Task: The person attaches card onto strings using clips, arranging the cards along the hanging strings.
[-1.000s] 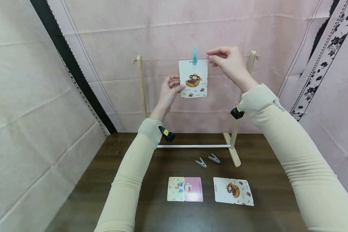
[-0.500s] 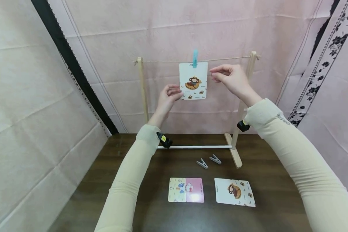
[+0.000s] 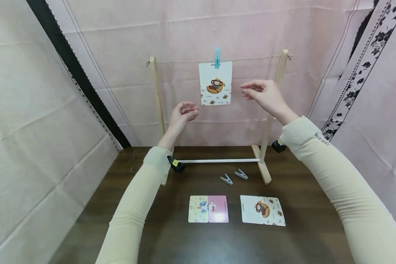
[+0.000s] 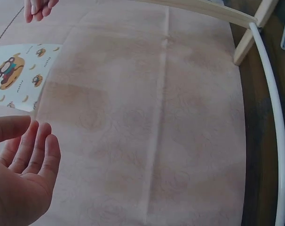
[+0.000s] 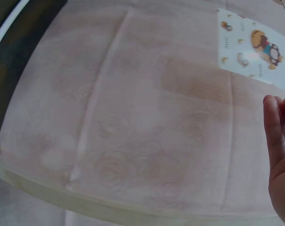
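A white card with a monkey in a banana (image 3: 216, 75) hangs upright from a string (image 3: 250, 58), held by a blue clothespin (image 3: 217, 58) at its top edge. Below and left of it my left hand (image 3: 183, 114) is in the air, apart from the card, its fingers loosely bent and holding nothing. My right hand (image 3: 264, 96) hovers to the card's right, thumb near the fingertips, with nothing visible between them. In the left wrist view the palm of the left hand (image 4: 25, 174) faces up under the card's corner.
The string runs between two wooden posts (image 3: 157, 95) joined low down by a white rod (image 3: 217, 160). Two grey clothespins (image 3: 226, 179) lie on the dark wooden table (image 3: 198, 245). Nearer are a yellow-and-pink card pair (image 3: 217, 211) and more monkey cards (image 3: 250, 211). Cloth surrounds the table.
My left hand has let go of the card's lower left edge and drawn down and left. The right hand has come down from beside the string. The card stays hanging from the clothespin.
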